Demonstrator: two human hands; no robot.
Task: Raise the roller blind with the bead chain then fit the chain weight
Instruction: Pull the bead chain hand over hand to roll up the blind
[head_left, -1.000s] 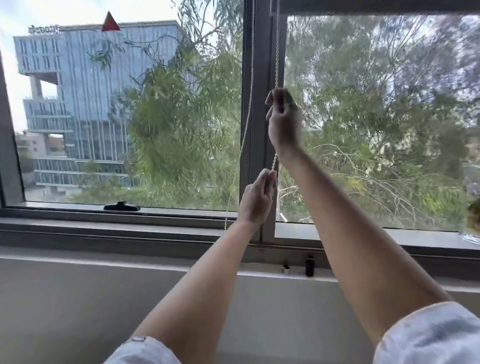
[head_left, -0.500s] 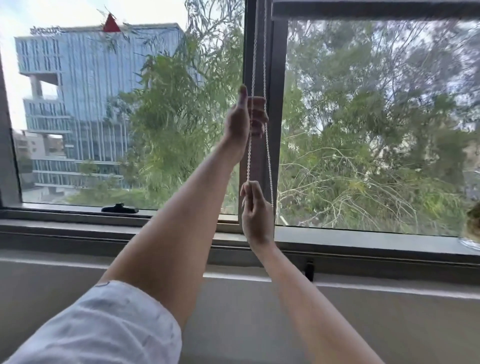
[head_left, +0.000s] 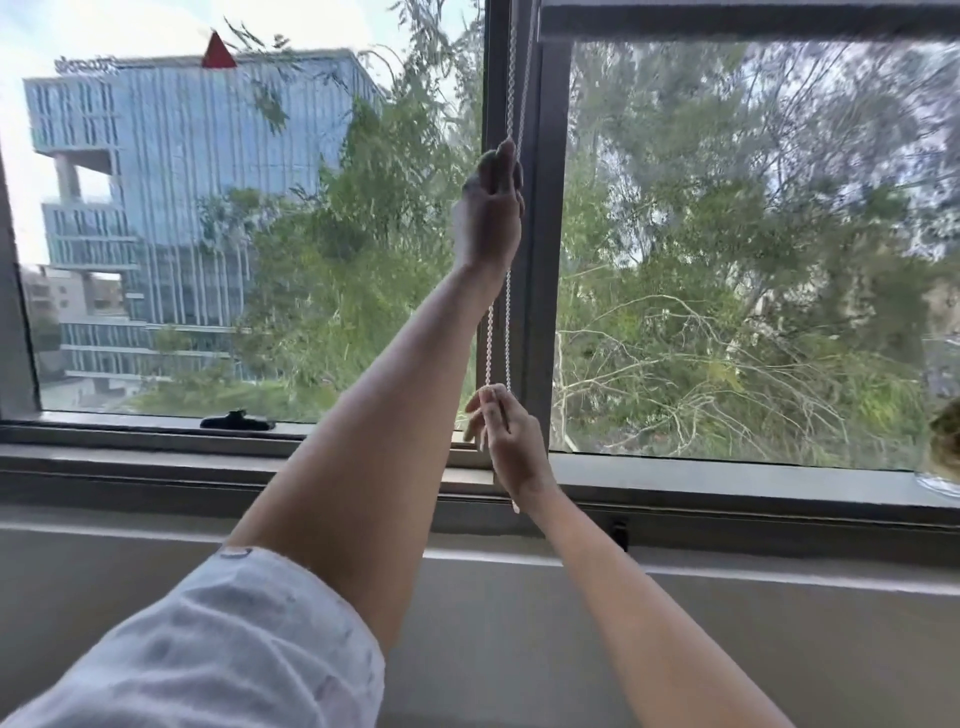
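Observation:
A white bead chain (head_left: 506, 322) hangs in two strands along the dark window mullion (head_left: 540, 260). My left hand (head_left: 491, 213) is raised high and closed around the chain. Lower down, near the sill, my right hand (head_left: 506, 441) pinches the chain between its fingertips, and a short tail of chain shows under its wrist. The dark bottom bar of the roller blind (head_left: 748, 26) sits at the very top of the right pane. A small black piece (head_left: 619, 532) stands on the ledge below the mullion; I cannot tell what it is.
A wide grey window sill (head_left: 156, 462) runs across below the glass. A black window latch (head_left: 236, 421) lies on the left pane's lower frame. Beneath is a plain grey wall (head_left: 727, 649). Something tan and round (head_left: 945, 441) sits at the far right edge.
One second ago my right hand held the chain high and my left low. They swapped: my left hand is high, my right low. My left hand's fingers have since closed on the chain.

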